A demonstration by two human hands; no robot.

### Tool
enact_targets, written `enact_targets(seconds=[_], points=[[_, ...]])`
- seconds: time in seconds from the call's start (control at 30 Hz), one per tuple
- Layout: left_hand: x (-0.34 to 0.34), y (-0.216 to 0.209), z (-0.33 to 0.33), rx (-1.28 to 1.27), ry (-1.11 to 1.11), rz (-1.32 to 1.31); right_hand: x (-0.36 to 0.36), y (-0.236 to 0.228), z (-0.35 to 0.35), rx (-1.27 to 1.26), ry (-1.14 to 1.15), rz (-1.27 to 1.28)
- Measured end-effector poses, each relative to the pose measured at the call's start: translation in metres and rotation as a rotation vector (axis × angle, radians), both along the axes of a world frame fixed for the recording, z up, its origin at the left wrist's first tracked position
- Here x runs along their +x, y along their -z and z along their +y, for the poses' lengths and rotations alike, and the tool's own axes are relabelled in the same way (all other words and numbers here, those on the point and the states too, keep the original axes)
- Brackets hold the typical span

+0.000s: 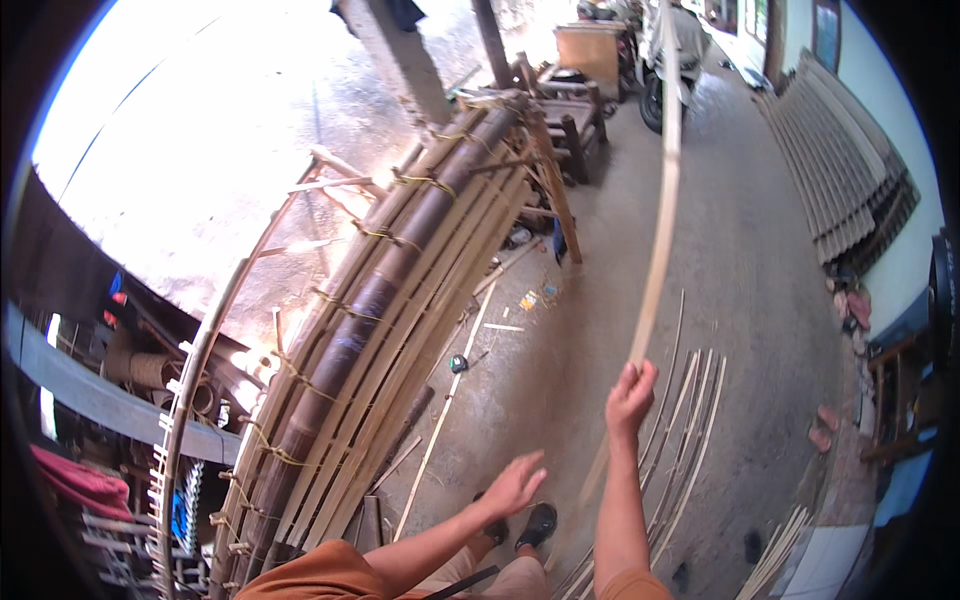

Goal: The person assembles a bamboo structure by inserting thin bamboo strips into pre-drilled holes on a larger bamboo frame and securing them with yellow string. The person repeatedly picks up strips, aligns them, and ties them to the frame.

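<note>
My right hand [631,397] is closed around a long, pale bamboo strip [660,230]. The strip rises away from me toward the top of the view, and its lower part runs down behind my forearm. To the left, my left hand [513,486] hovers over the floor with its fingers stretched out, holding nothing. Beside my right arm, several thin bamboo strips [690,430] lie lengthwise on the concrete floor. A bamboo frame [370,310] of poles and slats, bound with yellow ties, stands on my left.
A dark tape measure [459,363] lies on the floor near a long thin strip [440,440]. Corrugated sheets [840,160] lean on the right wall, with sandals [824,428] lower down. A motorbike [665,70] is parked ahead. More strips [778,552] lie at lower right.
</note>
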State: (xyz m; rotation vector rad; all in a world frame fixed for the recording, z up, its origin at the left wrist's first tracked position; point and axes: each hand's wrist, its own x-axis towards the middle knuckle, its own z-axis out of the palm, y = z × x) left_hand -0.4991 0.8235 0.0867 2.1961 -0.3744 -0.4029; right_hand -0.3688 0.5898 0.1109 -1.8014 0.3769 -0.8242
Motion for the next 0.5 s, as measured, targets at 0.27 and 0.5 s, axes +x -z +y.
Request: enact_targets(seconds=[0.27,0.5], points=[[0.082,-0.168,0.109,-0.2,-0.359,-0.11,0.145,-0.227,0.238,0.501,-0.71,-0.237],[0.003,-0.26,0.295,0.06,-1.021,-0.164,0.126,-0.316,0.413,0.95,-0.912,0.027]])
